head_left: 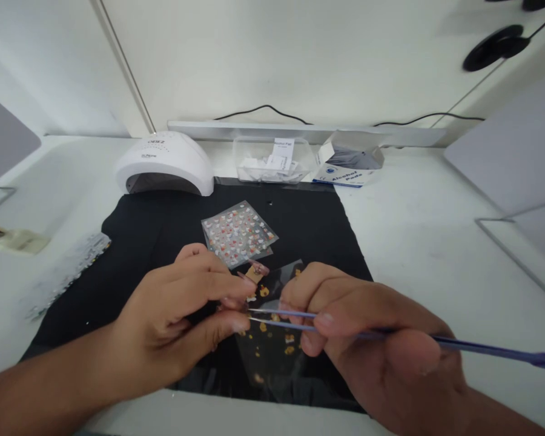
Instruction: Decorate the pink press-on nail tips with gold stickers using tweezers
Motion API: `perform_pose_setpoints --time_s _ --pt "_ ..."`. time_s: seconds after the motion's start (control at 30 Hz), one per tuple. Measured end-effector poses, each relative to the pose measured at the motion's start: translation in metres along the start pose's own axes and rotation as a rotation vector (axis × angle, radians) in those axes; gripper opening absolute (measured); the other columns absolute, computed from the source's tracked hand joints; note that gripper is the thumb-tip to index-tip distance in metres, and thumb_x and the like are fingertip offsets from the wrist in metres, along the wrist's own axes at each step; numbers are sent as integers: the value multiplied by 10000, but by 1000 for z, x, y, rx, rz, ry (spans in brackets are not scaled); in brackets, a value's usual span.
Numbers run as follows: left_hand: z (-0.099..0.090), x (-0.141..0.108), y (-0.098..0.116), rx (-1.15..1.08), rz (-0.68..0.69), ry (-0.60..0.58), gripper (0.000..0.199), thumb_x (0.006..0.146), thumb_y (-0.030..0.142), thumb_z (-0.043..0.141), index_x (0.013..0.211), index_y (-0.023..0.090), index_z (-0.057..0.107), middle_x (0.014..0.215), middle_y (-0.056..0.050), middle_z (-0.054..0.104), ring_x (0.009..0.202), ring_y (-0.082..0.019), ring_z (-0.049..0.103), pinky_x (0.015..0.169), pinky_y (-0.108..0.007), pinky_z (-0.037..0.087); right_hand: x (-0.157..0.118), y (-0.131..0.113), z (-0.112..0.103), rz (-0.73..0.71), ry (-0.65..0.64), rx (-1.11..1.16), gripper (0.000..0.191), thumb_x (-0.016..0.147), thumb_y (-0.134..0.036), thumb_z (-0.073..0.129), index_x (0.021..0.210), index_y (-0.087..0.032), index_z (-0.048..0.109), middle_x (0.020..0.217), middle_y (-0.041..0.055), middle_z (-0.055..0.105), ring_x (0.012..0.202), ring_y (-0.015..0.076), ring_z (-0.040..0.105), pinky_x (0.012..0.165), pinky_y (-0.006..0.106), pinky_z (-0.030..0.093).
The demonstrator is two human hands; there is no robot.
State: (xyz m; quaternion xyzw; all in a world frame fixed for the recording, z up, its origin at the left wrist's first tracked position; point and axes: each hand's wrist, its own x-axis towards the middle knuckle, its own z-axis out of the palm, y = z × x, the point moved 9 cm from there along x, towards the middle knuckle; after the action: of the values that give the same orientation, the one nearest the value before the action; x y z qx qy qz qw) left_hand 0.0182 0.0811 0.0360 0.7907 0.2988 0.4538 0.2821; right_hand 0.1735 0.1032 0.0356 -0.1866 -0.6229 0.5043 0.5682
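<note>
Packets (280,158) lie in clear tray (303,151) and carton (352,177); right fingers (326,322) clamp tweezers (485,349); whether left fingers (209,280) grip is unclear.

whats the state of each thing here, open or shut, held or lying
Tweezers, held, tips slightly apart
Left hand, curled, its grip unclear
Right hand, closed on the tweezers
Patterned sticker sheets, lying overlapped
Gold sticker sheet, partly hidden
White lamp, standing, no glow visible
Clear tray, holding packets
Alcohol pads box, open, pads showing
</note>
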Motion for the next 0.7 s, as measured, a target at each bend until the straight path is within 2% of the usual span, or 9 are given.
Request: perform_pose_setpoints --time_s 0.2,0.33,0.47,0.6,0.7 --pt "4 2 3 -13 7 -68 323 911 66 670 1209 188 654 793 -51 713 729 -179 653 727 -357 564 0 -2 0 10 -34 -34 335 980 -441 560 953 -235 822 579 38 687 611 198 648 600 374 583" --pt "-1 0 1 -93 -15 15 285 892 38 688 1146 167 692 808 -68 716 749 -180 655 686 -332 573 -2 -5 2 -8 -102 -105 371 997 -466 508 1013 -239 800 652 47 727 669 206 691 675 412 605" --pt "-4 -2 -1 -123 6 67 258 891 32 692 1123 145 701 815 -78 702 742 -172 653 630 -297 573 -2 -8 4 -5 -108 -168 343 990 -454 524 1035 -241 788 699 49 759 719 207 718 763 422 619" --pt "-6 -4 -2 -122 2 93 252 902 56 692 1130 164 703 850 -92 712 721 -178 672 619 -311 589 -3 -8 6 19 -95 -182 317 992 -438 530 1039 -256 785 699 53 764 796 234 733 780 419 640" --pt "-7 -4 0 -111 3 110 224 902 61 693 1104 159 706 855 -103 713 737 -190 678 638 -330 592 -4 -8 5 25 -79 -163 307 992 -442 537 1021 -267 788 685 49 761 768 234 729 759 417 643"
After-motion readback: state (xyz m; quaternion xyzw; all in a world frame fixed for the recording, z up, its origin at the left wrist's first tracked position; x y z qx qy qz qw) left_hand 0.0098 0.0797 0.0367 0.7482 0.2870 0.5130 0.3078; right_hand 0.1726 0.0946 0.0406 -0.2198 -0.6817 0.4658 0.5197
